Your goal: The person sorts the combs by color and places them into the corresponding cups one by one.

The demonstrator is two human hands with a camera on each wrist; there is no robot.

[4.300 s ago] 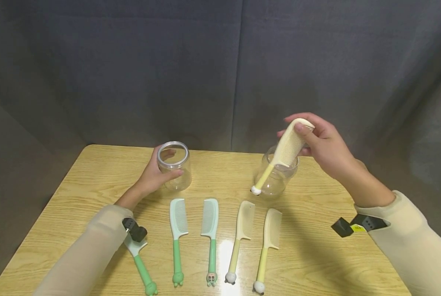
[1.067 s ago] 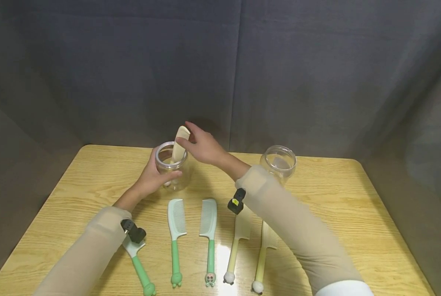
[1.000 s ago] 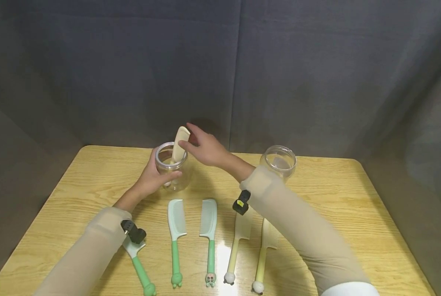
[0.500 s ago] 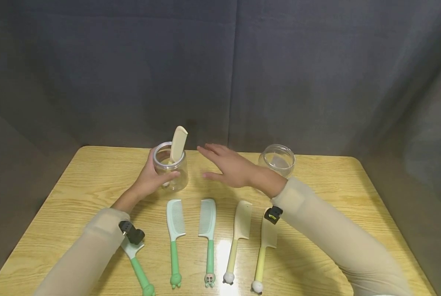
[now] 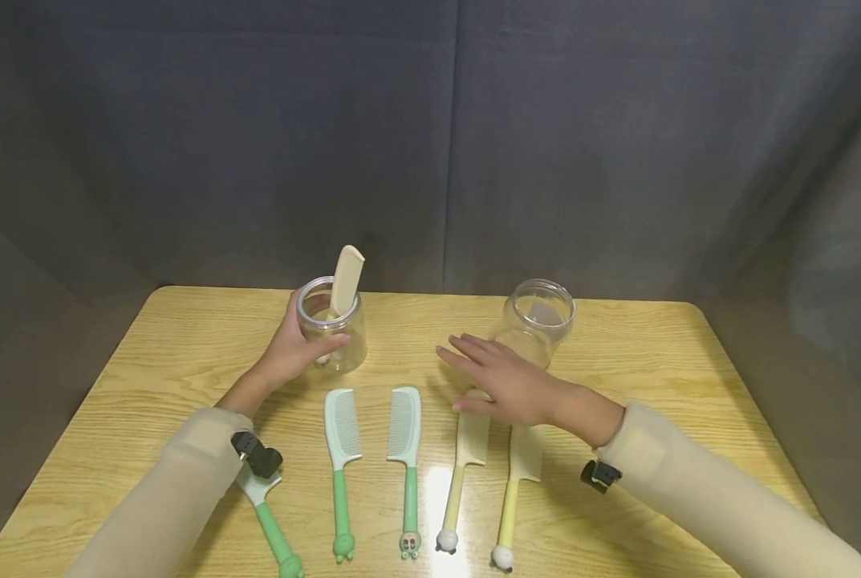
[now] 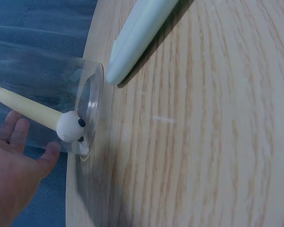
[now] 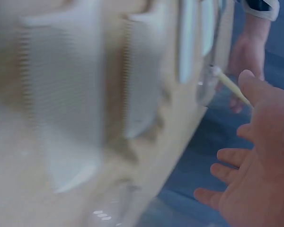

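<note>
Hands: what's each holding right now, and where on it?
Left hand grips the left jar round its side wall, thumb in front. Right hand holds nothing; its fingers are spread above the yellow combs.

The head view looks forward and down over the whole counter (image 5: pixel 618 482). Both wrist views sit low and close (the right one blurred); all three share the left jar (image 5: pixel 331 325) (image 6: pixel 61 101) (image 7: pixel 206 87).
</note>
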